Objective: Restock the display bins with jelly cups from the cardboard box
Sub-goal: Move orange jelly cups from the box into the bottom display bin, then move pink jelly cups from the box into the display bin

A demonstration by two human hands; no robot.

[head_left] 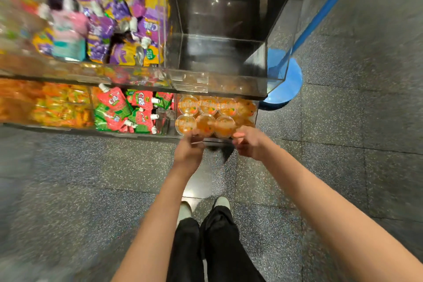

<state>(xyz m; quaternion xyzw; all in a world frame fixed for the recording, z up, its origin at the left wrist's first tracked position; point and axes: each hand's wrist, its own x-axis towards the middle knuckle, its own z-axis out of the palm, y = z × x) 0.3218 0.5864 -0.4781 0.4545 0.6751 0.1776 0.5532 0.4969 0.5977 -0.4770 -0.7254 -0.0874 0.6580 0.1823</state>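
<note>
Jelly cups: round clear plastic cups of orange jelly (207, 113) fill the clear lower bin (256, 107) at centre frame, lying in two side-to-side rows, printed lids facing up toward the camera.
Left hand: left hand (188, 150) reaches the bin's near edge, fingers curled by the front-row cups; blur hides whether it holds one, so I cannot tell.
Right hand: right hand (248, 143) is beside it at the front right, fingers bent, grip equally unclear.
Upper bin: clear acrylic bin (277, 57) above, bare inside.
Neighbours: red-and-green spouted pouches (130, 111) left of the cups; purple-and-yellow pouches (128, 25) upper left.
</note>
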